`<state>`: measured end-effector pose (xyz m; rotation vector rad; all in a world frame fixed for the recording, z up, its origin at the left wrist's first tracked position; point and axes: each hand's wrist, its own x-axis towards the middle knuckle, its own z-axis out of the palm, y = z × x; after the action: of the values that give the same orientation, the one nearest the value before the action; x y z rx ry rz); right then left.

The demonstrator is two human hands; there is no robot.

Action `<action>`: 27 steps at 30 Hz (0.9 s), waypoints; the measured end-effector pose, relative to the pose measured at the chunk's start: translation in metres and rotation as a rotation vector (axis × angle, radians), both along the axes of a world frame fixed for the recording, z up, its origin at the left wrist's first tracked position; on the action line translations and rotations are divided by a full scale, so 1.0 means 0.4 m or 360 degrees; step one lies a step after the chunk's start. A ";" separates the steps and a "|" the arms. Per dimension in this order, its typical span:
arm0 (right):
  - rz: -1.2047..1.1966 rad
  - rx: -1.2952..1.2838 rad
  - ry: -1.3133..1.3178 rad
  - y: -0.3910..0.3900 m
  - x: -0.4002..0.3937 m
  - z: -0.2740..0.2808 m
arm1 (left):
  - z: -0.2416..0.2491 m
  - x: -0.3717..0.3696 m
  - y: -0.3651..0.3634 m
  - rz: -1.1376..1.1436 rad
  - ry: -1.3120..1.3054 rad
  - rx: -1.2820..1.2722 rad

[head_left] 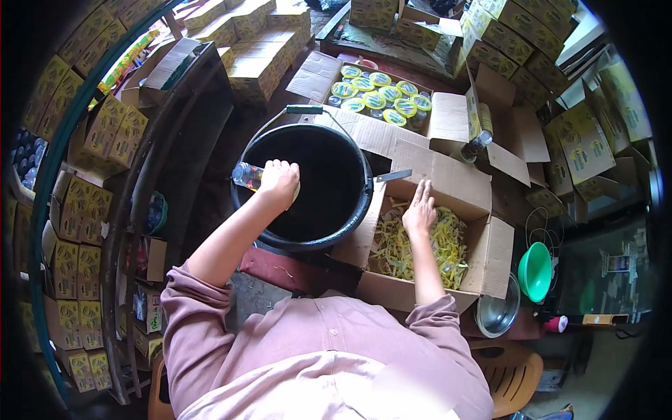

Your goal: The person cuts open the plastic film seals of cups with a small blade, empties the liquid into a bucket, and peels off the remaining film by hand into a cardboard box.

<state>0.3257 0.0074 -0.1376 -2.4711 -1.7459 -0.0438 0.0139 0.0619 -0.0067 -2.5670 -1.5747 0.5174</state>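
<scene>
The left hand is wrapped tight around a clear bottle, held sideways over the rim of the black bucket; only the bottle's base end pokes out, the rest is hidden by the grip. The right hand reaches flat, fingers together, into a cardboard box of yellow scraps. Beyond, an open carton of yellow-capped jars. Stacked yellow boxes carry printing too small to read.

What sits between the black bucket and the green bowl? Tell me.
Head view: the open cardboard box of yellow scraps, right hand inside, lies between black bucket and green bowl.
</scene>
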 end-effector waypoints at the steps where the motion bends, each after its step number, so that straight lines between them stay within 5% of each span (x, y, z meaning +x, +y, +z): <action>1: 0.0035 -0.0018 -0.0162 0.001 0.004 0.003 | 0.009 0.004 -0.001 0.0013 0.0001 -0.0006; 4: 0.0146 -0.0042 -0.0310 -0.001 -0.006 0.045 | 0.015 0.010 0.001 0.0027 -0.0017 -0.0019; 12: 0.0162 0.0506 0.0955 -0.075 -0.015 0.099 | 0.008 -0.005 0.005 -0.0061 -0.0145 -0.0032; 14: 0.0514 0.0690 0.0664 -0.104 -0.016 0.113 | 0.006 -0.011 0.007 -0.0070 -0.0179 -0.0043; 16: 0.0464 0.0865 0.0726 -0.121 -0.030 0.119 | 0.020 -0.008 0.004 -0.0069 -0.0187 -0.0078; 19: -0.0083 0.0878 0.1504 -0.147 -0.016 0.088 | 0.018 -0.010 0.004 -0.0081 -0.0201 -0.0104; 22: 0.0020 0.0760 0.1258 -0.180 0.013 0.091 | 0.012 -0.014 0.020 -0.0079 -0.0243 -0.0242; 24: 0.0198 0.0591 0.0556 -0.207 0.014 0.074 | 0.017 -0.015 0.033 -0.0037 -0.0277 -0.0371; 27: 0.0148 0.0589 0.0705 -0.223 0.026 0.050 | 0.036 -0.013 0.052 0.0039 -0.0285 -0.0490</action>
<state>0.3360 -0.0816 -0.1177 -1.9530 -1.5000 0.1617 0.0085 0.0829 0.0077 -2.8957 -1.7033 0.5886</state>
